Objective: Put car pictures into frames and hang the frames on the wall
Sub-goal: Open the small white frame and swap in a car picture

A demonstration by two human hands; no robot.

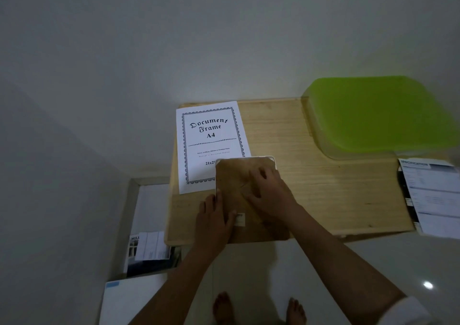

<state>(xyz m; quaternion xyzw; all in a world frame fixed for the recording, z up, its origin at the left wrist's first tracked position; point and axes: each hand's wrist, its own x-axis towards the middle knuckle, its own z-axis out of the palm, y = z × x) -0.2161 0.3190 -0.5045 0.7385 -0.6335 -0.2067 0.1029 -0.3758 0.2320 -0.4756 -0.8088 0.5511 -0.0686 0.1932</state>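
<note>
Low wooden table (323, 187) against a bare wall bears 1 face-down frame (239, 175) beside the insert sheet (209, 135). Both hands press flat on its backing: left hand (214, 220) at the near-left edge, right hand (271, 190) at centre. It looks light, stiff, probably glazed; best gripped by opposite edges.

Low wooden table (311, 170) is sitting against the wall, carrying 1 "Document Frame A4" sheet (209, 140), 1 face-down frame (239, 175) overlapping it, a green lid (378, 115), and papers (433, 195) hanging off the right edge.
</note>
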